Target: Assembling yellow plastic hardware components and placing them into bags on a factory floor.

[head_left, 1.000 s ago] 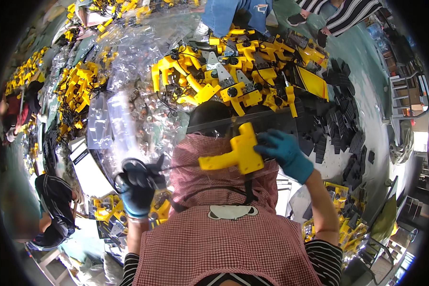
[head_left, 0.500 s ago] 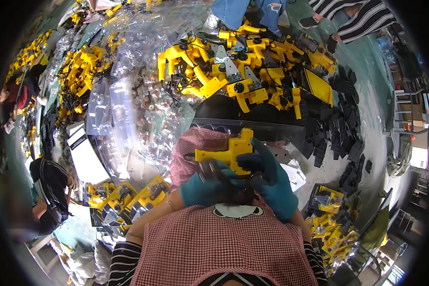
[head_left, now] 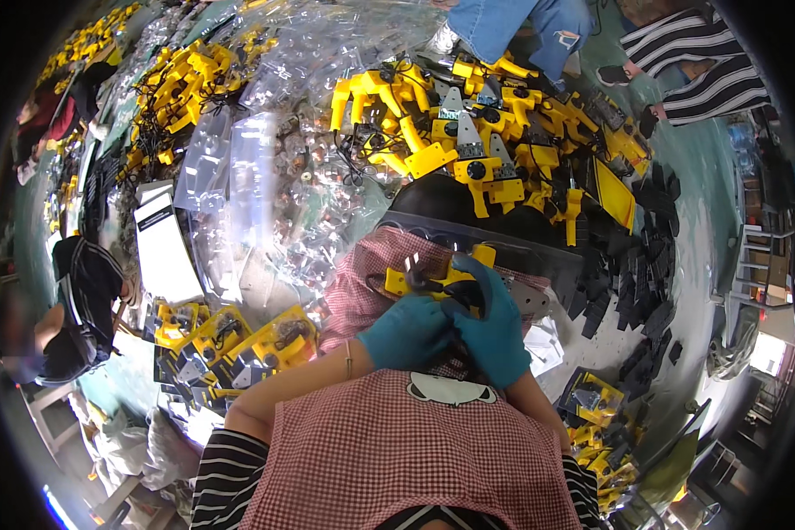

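Observation:
A yellow pistol-grip pipe welder (head_left: 397, 282) lies over my lap, a black part turned upward and a grey metal plate (head_left: 527, 301) showing at its right. My right hand (head_left: 496, 340), in a teal glove with dark fingers, is wrapped round the welder's right side. Beside it my left hand (head_left: 405, 334), gloved alike, has its fingers closed against the welder's near side. What those fingers pinch is hidden. Under the welder are the red checked apron (head_left: 367, 269) and a clear plastic sheet (head_left: 548, 258).
More yellow welders with cords (head_left: 477, 132) are heaped ahead. Black pieces (head_left: 632, 283) lie scattered at right. Packed welders (head_left: 269, 344) sit at near left, below a white box (head_left: 166, 247). Clear plastic packaging (head_left: 252, 168) spreads across the floor. Other people's legs (head_left: 521, 31) are beyond the heap.
The welder has turned over in my hands, from its plain yellow side to one with a black part. My left hand's fingers have drawn in against it. The whole view has shifted.

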Available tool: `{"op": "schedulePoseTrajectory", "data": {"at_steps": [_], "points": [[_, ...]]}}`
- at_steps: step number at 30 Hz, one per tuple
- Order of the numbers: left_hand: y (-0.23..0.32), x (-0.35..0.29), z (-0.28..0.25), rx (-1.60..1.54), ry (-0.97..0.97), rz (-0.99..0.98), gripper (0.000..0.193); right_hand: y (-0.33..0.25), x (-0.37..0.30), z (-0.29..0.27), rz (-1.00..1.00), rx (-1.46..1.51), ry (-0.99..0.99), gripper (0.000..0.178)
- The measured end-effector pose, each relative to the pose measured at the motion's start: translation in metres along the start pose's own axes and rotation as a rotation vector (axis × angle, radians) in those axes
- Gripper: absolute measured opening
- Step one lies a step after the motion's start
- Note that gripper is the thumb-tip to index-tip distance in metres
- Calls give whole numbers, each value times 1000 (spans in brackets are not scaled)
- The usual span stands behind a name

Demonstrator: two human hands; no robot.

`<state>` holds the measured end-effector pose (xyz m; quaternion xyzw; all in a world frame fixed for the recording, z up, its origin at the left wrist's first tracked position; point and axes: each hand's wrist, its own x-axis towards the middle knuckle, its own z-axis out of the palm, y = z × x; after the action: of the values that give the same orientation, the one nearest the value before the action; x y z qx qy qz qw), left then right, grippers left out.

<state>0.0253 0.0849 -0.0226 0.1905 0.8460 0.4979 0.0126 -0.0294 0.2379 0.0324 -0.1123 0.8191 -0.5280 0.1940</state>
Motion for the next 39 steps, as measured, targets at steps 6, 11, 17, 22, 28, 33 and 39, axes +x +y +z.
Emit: {"op": "schedulePoseTrajectory", "data": {"at_steps": [6,11,17,22,28,33,39], "points": [[10,-23,-67,396,18,134,58,33,21,-5,-242,-324,-121,33],[-30,-49,-48,247,375,-263,71,22,54,-1,-303,-367,-387,25],[-30,-29,-54,-112,270,-319,66,7,73,2,-672,-1051,-372,21],[-43,-29,-47,22,287,-417,49,-7,41,-3,-592,-738,-242,42],[-30,-3,-49,281,420,-291,51,22,40,12,-592,-745,-353,58],[-48,-8,-42,132,327,-334,40,32,37,13,-600,-802,-300,55],[-195,-48,-55,-505,885,-622,19,35,27,12,-492,-881,-312,51]]}}
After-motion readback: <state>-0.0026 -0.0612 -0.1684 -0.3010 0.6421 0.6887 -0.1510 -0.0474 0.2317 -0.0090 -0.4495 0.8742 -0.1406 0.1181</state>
